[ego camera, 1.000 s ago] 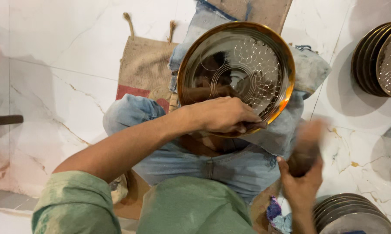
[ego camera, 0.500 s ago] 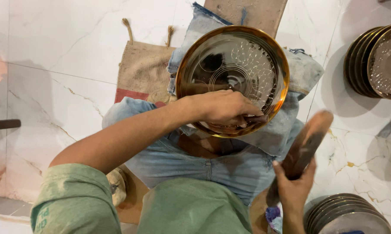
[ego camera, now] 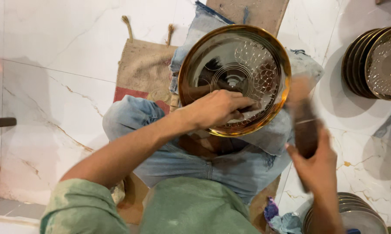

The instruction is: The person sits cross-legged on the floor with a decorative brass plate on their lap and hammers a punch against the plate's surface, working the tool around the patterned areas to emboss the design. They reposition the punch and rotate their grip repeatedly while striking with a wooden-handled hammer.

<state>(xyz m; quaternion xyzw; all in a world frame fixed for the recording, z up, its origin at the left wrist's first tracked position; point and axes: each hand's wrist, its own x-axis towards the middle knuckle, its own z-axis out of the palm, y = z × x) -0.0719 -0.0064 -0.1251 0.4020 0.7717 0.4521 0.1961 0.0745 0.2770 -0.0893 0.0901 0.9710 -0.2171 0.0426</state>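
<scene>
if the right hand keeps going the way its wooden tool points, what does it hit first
Most likely the gold rim of the round metal plate. The right hand holds a blurred wooden tool angled up-left toward the plate's right edge, though depth is unclear.

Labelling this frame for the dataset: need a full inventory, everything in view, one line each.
round metal plate: 1, brass rim with patterned silvery face, on the lap
wooden tool: 1, dark brown, blurred, right of the plate
plate stacks: 2, same metal, upper right and lower right
burlap sack: 1, tan with red stripe, on the floor
wooden board: 1, brown, top centre
cloth scrap: 1, blue and purple, bottom
marble floor: white, veined
left hand: on the plate, holding a small dark tool
right hand: gripping the wooden tool
</scene>
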